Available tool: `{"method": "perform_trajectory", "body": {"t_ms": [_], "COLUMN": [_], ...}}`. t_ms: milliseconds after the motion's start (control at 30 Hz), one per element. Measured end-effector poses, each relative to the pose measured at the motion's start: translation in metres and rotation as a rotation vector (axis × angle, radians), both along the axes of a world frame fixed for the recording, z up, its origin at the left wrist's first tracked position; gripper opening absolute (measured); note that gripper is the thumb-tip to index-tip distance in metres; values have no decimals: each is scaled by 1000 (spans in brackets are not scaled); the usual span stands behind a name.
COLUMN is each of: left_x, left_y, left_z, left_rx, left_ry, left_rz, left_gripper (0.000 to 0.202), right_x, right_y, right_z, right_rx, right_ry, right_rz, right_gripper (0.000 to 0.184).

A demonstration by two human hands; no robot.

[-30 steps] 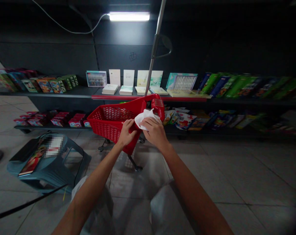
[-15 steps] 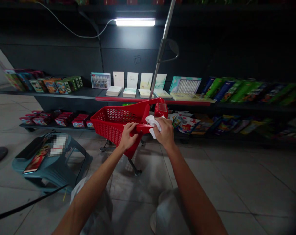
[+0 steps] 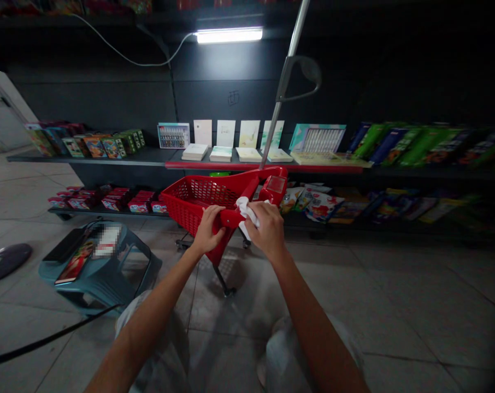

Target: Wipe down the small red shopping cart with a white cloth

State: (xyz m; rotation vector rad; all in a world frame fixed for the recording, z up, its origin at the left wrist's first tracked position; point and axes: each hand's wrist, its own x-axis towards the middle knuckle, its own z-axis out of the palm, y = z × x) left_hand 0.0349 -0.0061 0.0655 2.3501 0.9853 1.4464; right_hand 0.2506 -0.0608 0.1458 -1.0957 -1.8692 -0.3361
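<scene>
A red plastic shopping basket on wheels (image 3: 192,199) stands on the tiled floor in front of me, its grey pull handle (image 3: 290,71) rising up to the right. My left hand (image 3: 208,229) is closed round the basket's near rim. My right hand (image 3: 266,229) is shut on a white cloth (image 3: 245,209) and presses it against the rim beside the red handle mount (image 3: 274,185).
A low blue-grey plastic stool (image 3: 102,267) with a book and a dark device on top stands to the left. Dark shelves (image 3: 108,158) with boxes, notebooks and packets run along the back wall. A black cable (image 3: 46,341) crosses the floor at lower left.
The cloth in my right hand has moved down and left along the basket's rim, away from the handle mount. My left hand keeps its grip. The view has shifted slightly right.
</scene>
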Motion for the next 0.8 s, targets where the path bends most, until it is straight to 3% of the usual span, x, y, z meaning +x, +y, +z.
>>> {"method": "perform_trajectory", "body": {"t_ms": [300, 433, 533, 800], "left_x": [32, 44, 44, 43], "left_y": [-20, -18, -15, -13], "left_z": [-2, -6, -6, -3], "left_rx": [64, 55, 62, 34], "left_ry": [94, 9, -16, -14], "left_rz": [212, 338, 335, 322], "left_gripper": [89, 71, 61, 64], "right_x": [-18, -23, -16, 28], "right_y": [-12, -20, -23, -4], "right_z": [-3, -4, -2, 12], "right_rx": [5, -4, -11, -34], "right_ry": [84, 53, -48, -350], "right_rz": [-21, 0, 56, 311], "right_gripper": [26, 26, 29, 29]}}
